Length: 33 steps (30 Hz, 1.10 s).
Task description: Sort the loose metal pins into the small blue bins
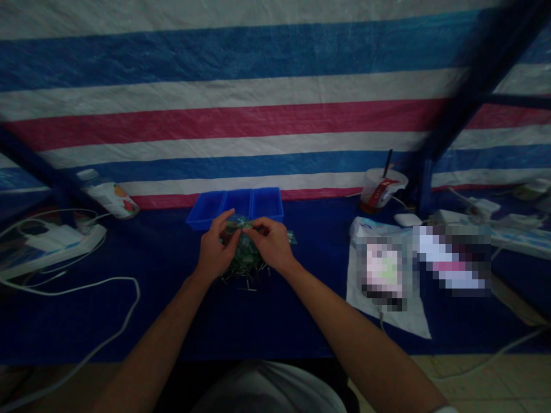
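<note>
My left hand (215, 249) and my right hand (272, 244) meet over a pile of small green parts with thin metal pins (245, 265) on the dark blue table cover (181, 310). Both hands pinch one small green piece (241, 226) between thumb and fingers, just above the pile. Right behind the hands stands a row of three blue plastic bins (241, 203). The hands hide much of the pile.
A power strip with white cables (55, 241) lies at the left, with a tipped bottle (109, 198) behind it. At the right stand a plastic cup with a straw (381, 189), a white bag (387, 269), and chargers (465, 215). A striped tarp (258, 120) hangs behind.
</note>
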Tool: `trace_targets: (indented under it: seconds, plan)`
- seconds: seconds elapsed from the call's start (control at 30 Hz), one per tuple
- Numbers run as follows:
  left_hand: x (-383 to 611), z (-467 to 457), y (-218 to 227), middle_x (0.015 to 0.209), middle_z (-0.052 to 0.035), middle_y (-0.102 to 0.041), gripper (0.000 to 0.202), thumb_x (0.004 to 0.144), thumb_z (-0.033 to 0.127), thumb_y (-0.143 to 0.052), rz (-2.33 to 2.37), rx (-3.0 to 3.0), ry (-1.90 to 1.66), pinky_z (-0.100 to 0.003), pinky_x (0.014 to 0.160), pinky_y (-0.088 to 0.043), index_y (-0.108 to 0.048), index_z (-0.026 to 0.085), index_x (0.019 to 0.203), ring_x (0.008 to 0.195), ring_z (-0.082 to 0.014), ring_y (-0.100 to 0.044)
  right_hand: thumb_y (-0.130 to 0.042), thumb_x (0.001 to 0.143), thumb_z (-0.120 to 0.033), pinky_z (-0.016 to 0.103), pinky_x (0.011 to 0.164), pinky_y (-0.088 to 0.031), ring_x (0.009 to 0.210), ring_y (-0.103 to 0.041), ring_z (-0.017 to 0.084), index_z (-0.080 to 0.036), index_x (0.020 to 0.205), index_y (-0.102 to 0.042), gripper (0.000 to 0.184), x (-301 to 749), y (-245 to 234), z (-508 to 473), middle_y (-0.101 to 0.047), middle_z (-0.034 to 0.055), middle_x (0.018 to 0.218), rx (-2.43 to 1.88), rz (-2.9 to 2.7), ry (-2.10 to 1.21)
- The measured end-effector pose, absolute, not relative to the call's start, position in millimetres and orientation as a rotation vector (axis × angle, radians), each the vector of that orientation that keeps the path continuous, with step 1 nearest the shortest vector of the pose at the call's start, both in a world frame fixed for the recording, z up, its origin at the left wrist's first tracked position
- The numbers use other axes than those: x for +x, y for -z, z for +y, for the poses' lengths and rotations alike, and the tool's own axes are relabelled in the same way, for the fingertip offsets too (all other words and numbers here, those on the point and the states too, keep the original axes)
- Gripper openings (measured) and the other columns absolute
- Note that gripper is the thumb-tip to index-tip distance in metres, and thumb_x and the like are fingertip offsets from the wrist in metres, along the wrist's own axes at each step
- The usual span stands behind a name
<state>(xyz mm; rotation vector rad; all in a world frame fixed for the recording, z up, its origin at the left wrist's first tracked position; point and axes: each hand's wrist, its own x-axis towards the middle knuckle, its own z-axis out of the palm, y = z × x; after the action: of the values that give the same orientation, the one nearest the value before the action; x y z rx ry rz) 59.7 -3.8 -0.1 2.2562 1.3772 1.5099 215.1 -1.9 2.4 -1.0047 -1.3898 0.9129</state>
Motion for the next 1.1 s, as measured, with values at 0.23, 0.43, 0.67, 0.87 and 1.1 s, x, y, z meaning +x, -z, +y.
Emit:
trace_targets:
  seconds: [0.23, 0.43, 0.67, 0.87, 1.1]
  plan:
    - [59.3, -3.5, 1.0, 0.076, 0.0009, -0.064, 0.046, 0.087, 0.026, -0.063, 1.368, 2.242, -1.522, -0.019, 0.049, -0.043, -0.050, 0.017, 0.130, 0.054, -0.0087, -0.054, -0.069, 0.080, -0.024, 0.023, 0.052, -0.035, 0.050, -0.048, 0.010, -0.020, 0.075, -0.070, 0.006, 215.5, -7.7, -7.8, -0.062, -0.0041, 0.061, -1.021, -1.461, -0.792]
    - [58.7, -2.9, 2.1, 0.075, 0.0016, -0.062, 0.050, 0.085, 0.025, -0.064, 1.367, 2.232, -1.527, -0.020, 0.048, -0.043, -0.048, 0.018, 0.132, 0.053, -0.0087, -0.053, -0.067, 0.082, -0.025, 0.024, 0.053, -0.037, 0.051, -0.051, 0.010, -0.020, 0.082, -0.069, 0.007, 214.9, -6.2, -8.4, -0.066, -0.0022, 0.067, -1.045, -1.496, -0.766]
    - [58.6, -3.5, 2.2, 0.080, -0.0007, -0.066, 0.050, 0.087, 0.025, -0.064, 1.337, 2.211, -1.527, -0.020, 0.049, -0.044, -0.048, 0.019, 0.133, 0.057, -0.0093, -0.057, -0.067, 0.082, -0.031, 0.024, 0.056, -0.042, 0.056, -0.053, 0.010, -0.020, 0.096, -0.071, 0.018, 213.1, -3.6, -7.2, -0.071, 0.0009, 0.082, -0.994, -1.452, -0.806]
    - [59.2, -4.0, 2.5, 0.079, -0.0006, -0.066, 0.049, 0.086, 0.026, -0.065, 1.316, 2.218, -1.533, -0.023, 0.054, -0.047, -0.050, 0.018, 0.132, 0.058, -0.0104, -0.057, -0.066, 0.084, -0.031, 0.025, 0.055, -0.041, 0.056, -0.052, 0.011, -0.021, 0.091, -0.072, 0.014, 213.3, -3.8, -4.4, -0.069, 0.0000, 0.076, -0.988, -1.420, -0.866]
    - [55.2, -1.5, 7.0, 0.088, -0.0030, -0.069, 0.063, 0.083, 0.027, -0.068, 1.256, 2.119, -1.528, -0.023, 0.057, -0.049, -0.042, 0.020, 0.140, 0.063, -0.0114, -0.060, -0.065, 0.083, -0.031, 0.024, 0.053, -0.038, 0.054, -0.049, 0.011, -0.020, 0.085, -0.070, 0.012, 213.4, -3.1, -3.1, -0.063, -0.0020, 0.067, -0.947, -1.390, -0.933]
